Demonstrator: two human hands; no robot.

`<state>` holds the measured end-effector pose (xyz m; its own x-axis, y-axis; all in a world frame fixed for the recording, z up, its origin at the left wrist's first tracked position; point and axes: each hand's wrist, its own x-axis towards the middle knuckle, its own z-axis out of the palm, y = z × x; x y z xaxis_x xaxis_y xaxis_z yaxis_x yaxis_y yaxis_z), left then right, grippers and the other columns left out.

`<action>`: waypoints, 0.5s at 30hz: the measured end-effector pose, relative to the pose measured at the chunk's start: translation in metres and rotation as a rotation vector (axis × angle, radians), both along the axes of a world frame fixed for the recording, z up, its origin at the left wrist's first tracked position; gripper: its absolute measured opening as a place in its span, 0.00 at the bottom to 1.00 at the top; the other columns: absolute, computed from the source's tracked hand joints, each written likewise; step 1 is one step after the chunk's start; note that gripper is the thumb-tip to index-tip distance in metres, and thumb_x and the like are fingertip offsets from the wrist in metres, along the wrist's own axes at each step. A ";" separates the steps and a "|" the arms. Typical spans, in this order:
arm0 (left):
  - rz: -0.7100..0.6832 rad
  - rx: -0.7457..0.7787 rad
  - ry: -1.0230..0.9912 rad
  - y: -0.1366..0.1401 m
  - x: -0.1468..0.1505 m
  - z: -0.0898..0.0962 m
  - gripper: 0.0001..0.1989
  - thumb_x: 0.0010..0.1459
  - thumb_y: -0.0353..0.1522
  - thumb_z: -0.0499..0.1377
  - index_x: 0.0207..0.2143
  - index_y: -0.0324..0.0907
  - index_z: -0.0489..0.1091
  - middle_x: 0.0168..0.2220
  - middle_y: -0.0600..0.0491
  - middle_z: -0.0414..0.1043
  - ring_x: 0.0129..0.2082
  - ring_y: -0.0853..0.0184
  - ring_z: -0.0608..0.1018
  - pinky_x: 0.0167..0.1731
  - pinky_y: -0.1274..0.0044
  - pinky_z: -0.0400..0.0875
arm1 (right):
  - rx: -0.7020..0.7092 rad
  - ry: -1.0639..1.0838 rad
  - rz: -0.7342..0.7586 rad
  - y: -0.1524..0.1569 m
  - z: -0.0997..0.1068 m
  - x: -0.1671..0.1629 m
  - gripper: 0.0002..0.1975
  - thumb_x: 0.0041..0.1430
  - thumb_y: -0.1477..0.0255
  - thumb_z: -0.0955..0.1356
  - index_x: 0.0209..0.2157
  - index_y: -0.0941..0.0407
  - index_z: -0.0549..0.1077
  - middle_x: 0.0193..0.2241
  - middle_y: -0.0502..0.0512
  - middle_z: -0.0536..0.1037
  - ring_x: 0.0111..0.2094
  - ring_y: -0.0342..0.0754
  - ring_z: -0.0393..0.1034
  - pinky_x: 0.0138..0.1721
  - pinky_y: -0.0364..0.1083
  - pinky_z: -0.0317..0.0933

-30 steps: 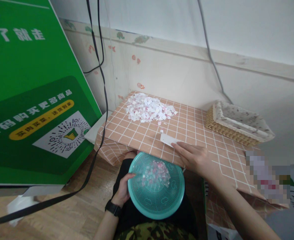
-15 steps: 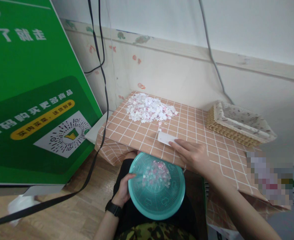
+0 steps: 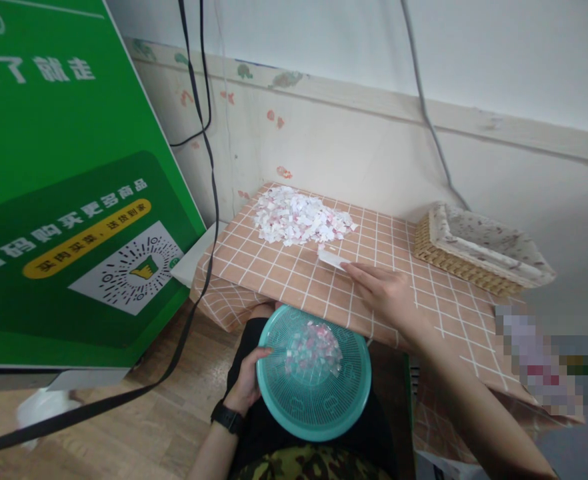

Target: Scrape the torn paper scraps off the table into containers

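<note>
My left hand (image 3: 248, 380) grips the left rim of a green plastic colander (image 3: 319, 413), which rests on my lap under the table's front edge. Inside the colander lies a clear plastic bag (image 3: 314, 353) with small pink and white pieces in it. A flat white card (image 3: 331, 259) is pinched between the fingers of my right hand (image 3: 381, 287), just over the tabletop. Beyond the card's tip is a spread heap of white and pink paper scraps (image 3: 299, 217), with a few loose scraps between them.
A brown checked cloth (image 3: 274, 273) covers the table. At its right rear stands a wicker basket (image 3: 474, 267) with a fabric lining. A green sign board (image 3: 74, 167) rises on the left, and a black strap (image 3: 194, 300) hangs in front of it.
My right hand has moved the white card forward, toward the heap, and tilted it flatter to view. The left hand and colander have stayed in place.
</note>
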<state>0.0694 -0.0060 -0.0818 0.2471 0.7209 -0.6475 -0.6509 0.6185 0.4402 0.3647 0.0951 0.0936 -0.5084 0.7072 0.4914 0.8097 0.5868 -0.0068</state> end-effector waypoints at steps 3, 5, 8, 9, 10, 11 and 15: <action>0.002 -0.005 -0.001 0.000 0.000 -0.001 0.10 0.42 0.33 0.66 0.26 0.33 0.79 0.25 0.45 0.79 0.23 0.61 0.78 0.32 0.71 0.72 | 0.013 0.022 -0.034 0.006 0.002 0.001 0.19 0.67 0.73 0.63 0.57 0.50 0.72 0.47 0.55 0.81 0.41 0.48 0.78 0.39 0.46 0.72; 0.003 -0.009 -0.003 0.000 0.000 -0.001 0.10 0.42 0.33 0.66 0.26 0.33 0.79 0.25 0.45 0.79 0.23 0.62 0.78 0.32 0.71 0.72 | 0.030 0.045 -0.069 0.009 0.003 0.001 0.18 0.67 0.71 0.63 0.56 0.50 0.74 0.44 0.55 0.82 0.36 0.47 0.79 0.34 0.44 0.70; 0.007 -0.016 -0.005 0.000 0.000 0.000 0.09 0.42 0.33 0.66 0.25 0.34 0.78 0.24 0.46 0.79 0.22 0.62 0.77 0.31 0.72 0.72 | 0.045 0.136 -0.126 0.014 0.007 -0.001 0.16 0.67 0.69 0.63 0.53 0.53 0.76 0.35 0.54 0.84 0.27 0.44 0.76 0.27 0.42 0.65; 0.009 -0.018 -0.004 0.000 0.000 0.000 0.09 0.42 0.33 0.66 0.25 0.34 0.78 0.23 0.46 0.78 0.22 0.62 0.77 0.30 0.72 0.72 | 0.041 0.163 -0.137 0.015 0.008 -0.003 0.16 0.67 0.68 0.63 0.52 0.53 0.76 0.32 0.53 0.83 0.25 0.44 0.75 0.26 0.42 0.64; 0.012 -0.020 -0.005 0.000 0.000 0.001 0.08 0.42 0.33 0.66 0.24 0.34 0.78 0.23 0.47 0.78 0.22 0.62 0.77 0.30 0.72 0.72 | 0.038 0.176 -0.145 0.018 0.011 -0.004 0.16 0.67 0.67 0.63 0.52 0.54 0.76 0.30 0.53 0.83 0.23 0.43 0.73 0.25 0.42 0.62; 0.015 -0.023 -0.005 0.000 0.000 0.001 0.08 0.42 0.32 0.66 0.24 0.35 0.78 0.23 0.47 0.78 0.21 0.63 0.77 0.29 0.72 0.72 | 0.038 0.173 -0.153 0.020 0.013 -0.006 0.17 0.68 0.67 0.63 0.53 0.53 0.76 0.28 0.52 0.82 0.22 0.43 0.72 0.24 0.42 0.61; 0.034 -0.040 0.000 0.000 0.001 0.002 0.05 0.42 0.31 0.66 0.22 0.36 0.77 0.22 0.48 0.78 0.21 0.63 0.77 0.29 0.71 0.72 | 0.039 0.053 -0.172 0.031 0.020 -0.011 0.18 0.68 0.65 0.62 0.54 0.51 0.76 0.23 0.50 0.81 0.19 0.43 0.70 0.22 0.42 0.57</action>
